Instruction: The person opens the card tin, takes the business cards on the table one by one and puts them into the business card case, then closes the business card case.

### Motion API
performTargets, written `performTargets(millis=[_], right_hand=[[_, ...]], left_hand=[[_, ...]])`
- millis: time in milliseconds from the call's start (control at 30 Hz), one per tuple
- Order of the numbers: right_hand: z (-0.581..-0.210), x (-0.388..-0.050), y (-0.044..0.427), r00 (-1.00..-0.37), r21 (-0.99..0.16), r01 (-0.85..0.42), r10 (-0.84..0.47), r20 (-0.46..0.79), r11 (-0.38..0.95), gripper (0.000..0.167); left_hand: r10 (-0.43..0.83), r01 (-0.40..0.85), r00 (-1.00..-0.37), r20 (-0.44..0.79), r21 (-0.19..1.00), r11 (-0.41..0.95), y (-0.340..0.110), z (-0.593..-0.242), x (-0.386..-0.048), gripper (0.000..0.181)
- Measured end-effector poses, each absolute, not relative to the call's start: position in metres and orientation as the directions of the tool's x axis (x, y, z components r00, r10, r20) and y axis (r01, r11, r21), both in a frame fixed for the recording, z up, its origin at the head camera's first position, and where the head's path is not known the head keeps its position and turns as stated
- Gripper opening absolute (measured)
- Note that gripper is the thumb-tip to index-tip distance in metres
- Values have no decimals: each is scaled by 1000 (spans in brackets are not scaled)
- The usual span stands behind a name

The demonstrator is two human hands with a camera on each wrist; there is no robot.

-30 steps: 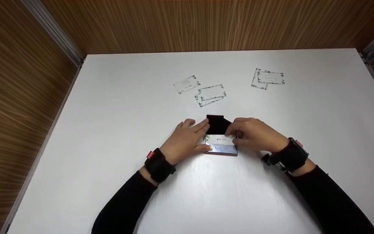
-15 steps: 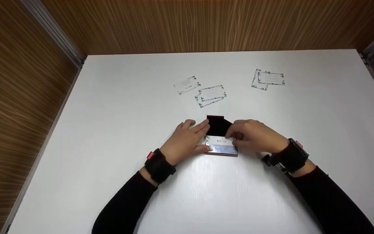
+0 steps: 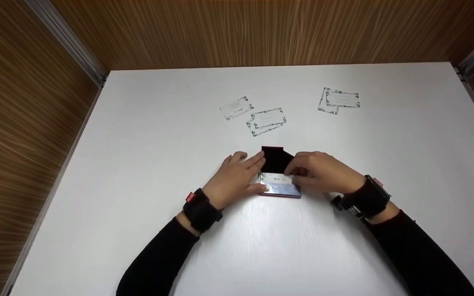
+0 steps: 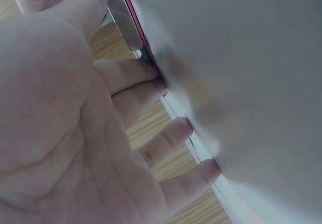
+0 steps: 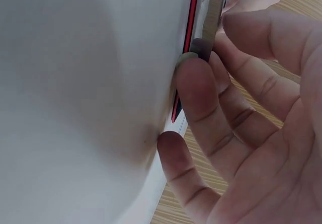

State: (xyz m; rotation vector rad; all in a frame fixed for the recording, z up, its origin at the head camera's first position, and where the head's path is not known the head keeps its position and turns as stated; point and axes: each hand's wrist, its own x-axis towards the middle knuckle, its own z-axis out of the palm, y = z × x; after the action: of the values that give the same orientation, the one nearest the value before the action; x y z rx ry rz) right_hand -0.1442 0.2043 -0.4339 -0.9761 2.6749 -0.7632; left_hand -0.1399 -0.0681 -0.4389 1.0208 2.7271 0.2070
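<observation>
A slim card case (image 3: 282, 190) with a shiny metal front and red edging lies on the white table, its black-lined flap (image 3: 273, 160) folded back. A white card (image 3: 276, 177) with a leafy border sits partly in the case, its upper strip showing. My left hand (image 3: 235, 179) rests straight fingers along the flap's left side, thumb on the case's lower left corner. My right hand (image 3: 319, 170) pinches the card near its upper right corner with curled fingers. In the right wrist view, fingertips (image 5: 198, 85) meet the case's red-edged end; the exact grip is partly hidden.
Beyond the case lie a single card (image 3: 236, 108) and two overlapping cards (image 3: 269, 118). Another overlapping pair of cards (image 3: 342, 99) lies at the back right. Wood-grain panels (image 3: 261, 33) border the table's back and sides.
The card has slid very slightly down into the case, with my right fingers moving along with it. My left hand holds its place.
</observation>
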Motion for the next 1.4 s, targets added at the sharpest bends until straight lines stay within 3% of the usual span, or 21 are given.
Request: performTargets(millis=[333,567,767,967,1400], right_hand=[[-433,-159,232,-862,-467,-466,-505,46,752,33],[-422,-182,268,-939,-447,-255,-329,-97,858,56],[-418,-205,282,-947,-433,-158,-260,-190,888,70],[-414,-223,290,-933,-446,-129,-260,-247,886,74],[-421,-243,286,-940,-396,-99,-216,-265,913,78]], left_hand=[[667,630,-730,-148,232,742,-68,-439,-139,79],[665,630,-731,-155,220,745,-70,-437,-141,79],[662,630,-733,-156,211,747,-70,-437,-140,79],[667,631,-728,-157,226,742,-68,-437,-139,79],[662,628,-734,-155,216,747,-69,-439,-140,79]])
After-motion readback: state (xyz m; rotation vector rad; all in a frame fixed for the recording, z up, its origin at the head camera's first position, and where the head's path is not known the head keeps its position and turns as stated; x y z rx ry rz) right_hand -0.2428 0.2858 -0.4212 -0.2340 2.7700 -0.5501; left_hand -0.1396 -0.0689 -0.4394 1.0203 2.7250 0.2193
